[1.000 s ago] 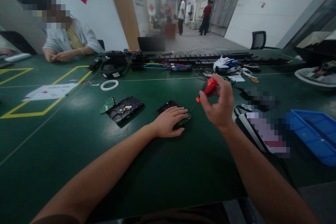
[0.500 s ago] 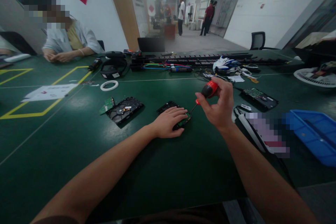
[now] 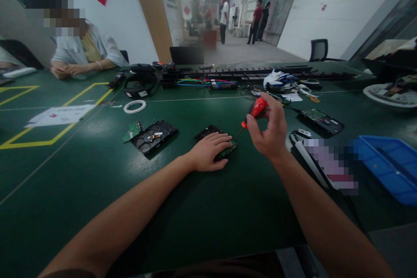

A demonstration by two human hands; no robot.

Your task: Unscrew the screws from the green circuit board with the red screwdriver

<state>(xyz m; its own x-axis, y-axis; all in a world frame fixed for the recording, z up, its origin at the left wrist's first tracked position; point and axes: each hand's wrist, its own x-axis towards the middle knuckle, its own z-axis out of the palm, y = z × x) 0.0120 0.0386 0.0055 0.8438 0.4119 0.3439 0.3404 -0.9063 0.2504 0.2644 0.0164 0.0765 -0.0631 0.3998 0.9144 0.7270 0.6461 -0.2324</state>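
Observation:
My left hand (image 3: 211, 152) lies flat across a hard drive (image 3: 207, 132), fingers stretched out over it and thumb at the near side. Much of the drive is hidden under the hand; part of its green circuit board (image 3: 230, 149) shows by the fingertips. A red and black screwdriver (image 3: 259, 107) is gripped by the handle in my right hand (image 3: 270, 128). It tilts down to the left, its tip at the board's right edge; exact contact is too small to tell. To the left rests an opened drive casing (image 3: 154, 137) beside a loose green board (image 3: 133, 132).
Another hard drive (image 3: 321, 122) lies at the right, near a blue bin (image 3: 391, 169) and a white-and-black device (image 3: 309, 160). A white ring (image 3: 134, 106), papers (image 3: 60, 115), gloves (image 3: 279, 80) and wired black rails (image 3: 208, 79) lie farther back. A person (image 3: 87, 52) sits at the far left.
The screwdriver handle has turned in my right hand, showing more red now, and the hand has shifted slightly left. My left hand stays on the hard drive.

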